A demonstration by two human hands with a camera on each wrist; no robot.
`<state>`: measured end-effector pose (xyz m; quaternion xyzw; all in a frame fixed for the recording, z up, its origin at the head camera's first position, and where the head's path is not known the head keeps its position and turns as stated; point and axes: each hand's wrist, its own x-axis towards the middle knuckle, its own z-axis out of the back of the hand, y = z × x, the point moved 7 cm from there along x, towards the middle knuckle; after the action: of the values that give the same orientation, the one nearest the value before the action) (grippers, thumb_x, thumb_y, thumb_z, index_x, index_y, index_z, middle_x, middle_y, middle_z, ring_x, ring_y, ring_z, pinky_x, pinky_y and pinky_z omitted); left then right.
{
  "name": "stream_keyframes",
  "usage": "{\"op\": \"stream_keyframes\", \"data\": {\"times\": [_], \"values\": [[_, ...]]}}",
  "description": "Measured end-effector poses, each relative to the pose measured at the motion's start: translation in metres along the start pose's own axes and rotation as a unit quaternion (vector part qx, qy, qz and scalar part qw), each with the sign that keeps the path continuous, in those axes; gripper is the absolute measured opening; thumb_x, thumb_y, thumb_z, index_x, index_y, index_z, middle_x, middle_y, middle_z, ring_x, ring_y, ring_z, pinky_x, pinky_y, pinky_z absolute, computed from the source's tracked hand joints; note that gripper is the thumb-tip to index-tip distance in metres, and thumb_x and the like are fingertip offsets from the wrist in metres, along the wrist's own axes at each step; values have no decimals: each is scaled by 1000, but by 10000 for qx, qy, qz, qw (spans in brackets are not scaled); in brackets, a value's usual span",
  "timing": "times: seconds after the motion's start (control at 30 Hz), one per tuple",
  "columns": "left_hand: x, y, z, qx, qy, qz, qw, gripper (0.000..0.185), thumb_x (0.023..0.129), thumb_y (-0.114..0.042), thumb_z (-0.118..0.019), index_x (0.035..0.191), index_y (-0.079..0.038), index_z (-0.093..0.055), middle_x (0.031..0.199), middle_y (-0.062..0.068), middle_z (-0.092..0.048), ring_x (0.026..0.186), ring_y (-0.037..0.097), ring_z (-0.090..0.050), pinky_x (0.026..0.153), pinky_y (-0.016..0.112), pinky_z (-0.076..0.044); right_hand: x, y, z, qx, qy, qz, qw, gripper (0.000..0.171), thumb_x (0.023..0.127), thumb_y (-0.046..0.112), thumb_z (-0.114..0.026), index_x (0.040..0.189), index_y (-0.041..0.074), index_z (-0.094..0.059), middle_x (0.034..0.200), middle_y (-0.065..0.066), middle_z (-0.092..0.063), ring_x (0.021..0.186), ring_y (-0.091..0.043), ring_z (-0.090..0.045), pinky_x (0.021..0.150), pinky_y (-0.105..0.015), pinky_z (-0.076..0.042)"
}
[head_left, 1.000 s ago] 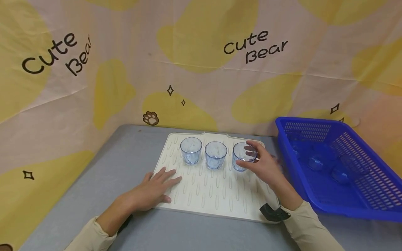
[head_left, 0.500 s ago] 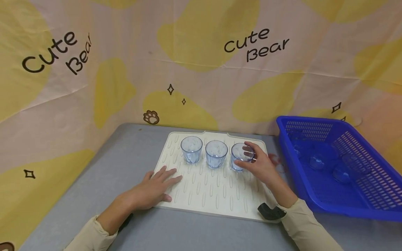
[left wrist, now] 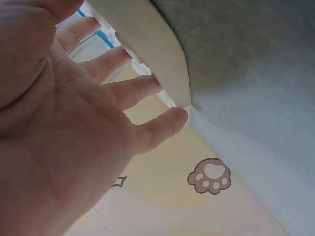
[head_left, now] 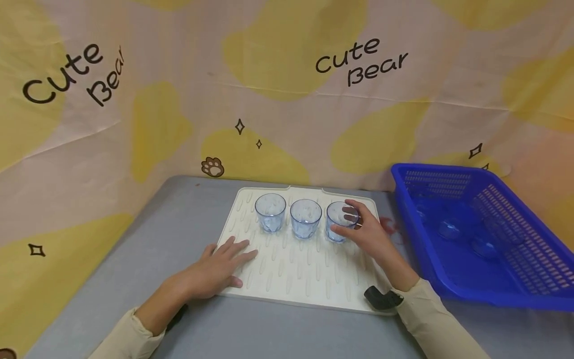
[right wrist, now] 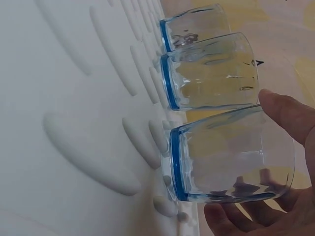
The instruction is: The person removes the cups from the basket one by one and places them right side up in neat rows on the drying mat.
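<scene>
Three small clear tumblers with blue-tinted bases are standing upright in a row along the far side of a cream ribbed drying mat (head_left: 291, 279), and the rightmost tumbler (head_left: 342, 222) is sitting in the curled fingers of the right hand (head_left: 369, 237), thumb on one wall and fingertips on the other. It is looking light, rigid and smooth-sided, so probably slippery and breakable; a hold around the mid-wall seems safest. The middle tumbler (head_left: 306, 218) is standing just beside it, the left tumbler (head_left: 270, 212) beyond. The left hand (head_left: 215, 269) is lying flat with fingers spread on the mat's near-left corner. A blue plastic mesh basket (head_left: 515, 279) is resting to the right on the grey table (head_left: 170, 234).
</scene>
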<state>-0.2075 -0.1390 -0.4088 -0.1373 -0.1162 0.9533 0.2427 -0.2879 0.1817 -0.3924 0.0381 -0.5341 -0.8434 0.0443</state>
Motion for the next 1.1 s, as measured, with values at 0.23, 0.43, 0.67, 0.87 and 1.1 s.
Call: {"op": "stream_keyframes", "data": {"times": [0.23, 0.43, 0.67, 0.87, 1.1], "values": [[-2, 0, 1, 12, -43, -99, 9999, 70, 90, -32, -70, 153, -24, -40, 163, 11, -31, 151, 45, -20, 111, 73, -16, 1, -1, 0, -26, 7, -51, 10000, 87, 84, 29, -80, 154, 15, -31, 155, -17, -42, 140, -39, -44, 113, -52, -39], [-2, 0, 1, 25, -73, -186, 9998, 70, 91, -32, -69, 153, -22, -39, 162, 12, -31, 151, 46, -21, 110, 72, -18, -3, 8, 8, 26, -28, 227, 9997, 91, 84, 22, -80, 156, 9, -26, 160, -19, -32, 146, -41, -33, 117, -53, -31], [-3, -1, 1, -22, -93, -174, 9998, 69, 91, -32, -69, 153, -23, -40, 162, 12, -31, 151, 46, -20, 110, 73, -18, -10, 30, 22, 231, -227, 724, 9969, 86, 87, 19, -78, 156, 9, -28, 158, -17, -37, 148, -36, -32, 118, -53, -28], [-4, 0, 1, 11, -176, -211, 9996, 69, 90, -33, -69, 152, -23, -41, 162, 12, -32, 150, 46, -21, 110, 73, -18, -17, 35, 21, 258, -182, 747, 9967, 78, 89, 19, -75, 153, 9, -32, 155, -17, -40, 147, -34, -34, 118, -54, -28], [-2, 2, 0, 7, -127, -187, 9997, 69, 91, -34, -68, 153, -24, -40, 162, 10, -31, 151, 45, -20, 110, 73, -18, -27, 47, 15, -166, -293, 752, 9966, 76, 89, 29, -76, 152, 13, -36, 159, -10, -38, 151, -30, -28, 122, -51, -20]]}}
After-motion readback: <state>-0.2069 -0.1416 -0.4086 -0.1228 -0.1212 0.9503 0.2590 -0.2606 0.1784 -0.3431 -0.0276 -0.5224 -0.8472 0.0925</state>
